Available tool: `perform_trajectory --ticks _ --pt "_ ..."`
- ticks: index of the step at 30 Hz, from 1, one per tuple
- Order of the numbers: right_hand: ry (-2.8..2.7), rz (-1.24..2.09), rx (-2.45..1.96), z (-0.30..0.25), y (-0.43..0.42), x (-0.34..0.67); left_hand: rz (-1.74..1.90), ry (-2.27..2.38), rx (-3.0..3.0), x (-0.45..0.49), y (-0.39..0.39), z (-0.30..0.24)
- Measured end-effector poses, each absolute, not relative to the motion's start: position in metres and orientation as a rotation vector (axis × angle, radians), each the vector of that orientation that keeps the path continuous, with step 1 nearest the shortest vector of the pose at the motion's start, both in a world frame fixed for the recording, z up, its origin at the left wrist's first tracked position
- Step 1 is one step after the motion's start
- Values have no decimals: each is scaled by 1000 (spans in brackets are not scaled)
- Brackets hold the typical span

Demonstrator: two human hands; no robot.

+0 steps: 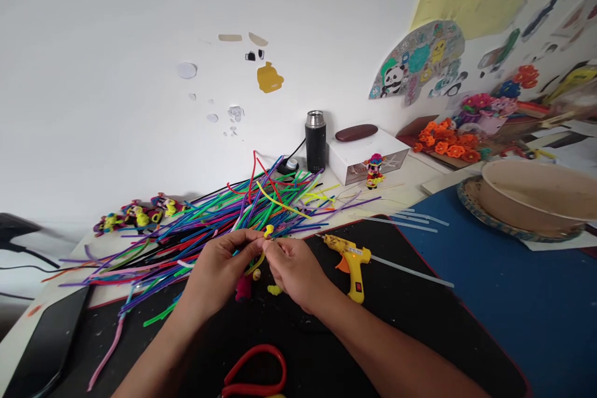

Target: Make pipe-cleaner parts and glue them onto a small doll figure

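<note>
My left hand (pixel 222 267) and my right hand (pixel 293 270) meet over a black mat (pixel 410 317), fingers pinched together on a small pipe-cleaner figure (pixel 255 270) with yellow and magenta parts. A yellow tip (pixel 268 231) sticks up between the fingertips. Just behind the hands lies a big pile of coloured pipe cleaners (pixel 219 217). A yellow hot glue gun (pixel 351 259) rests on the mat to the right of my right hand, with a clear glue stick (pixel 413 272) out of its back.
Red-handled scissors (pixel 255 373) lie near the front edge. Finished small figures (pixel 135 214) sit at the far left, another figure (pixel 374 171) by a white box (pixel 368 152) and a black flask (pixel 315 140). A round basket (pixel 536 196) stands on the blue mat at right; a dark phone (pixel 46 342) lies at left.
</note>
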State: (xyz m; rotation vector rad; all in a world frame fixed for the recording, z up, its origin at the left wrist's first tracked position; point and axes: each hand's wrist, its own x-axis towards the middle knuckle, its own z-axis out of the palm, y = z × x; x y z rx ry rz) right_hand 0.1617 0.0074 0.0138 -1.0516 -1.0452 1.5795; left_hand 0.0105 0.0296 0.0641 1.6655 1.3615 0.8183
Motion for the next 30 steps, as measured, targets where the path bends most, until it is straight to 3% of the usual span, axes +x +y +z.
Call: perform_trajectory --ticks 30 --pt "-866 1776 -887 29 7 167 795 1360 1682 3 30 66"
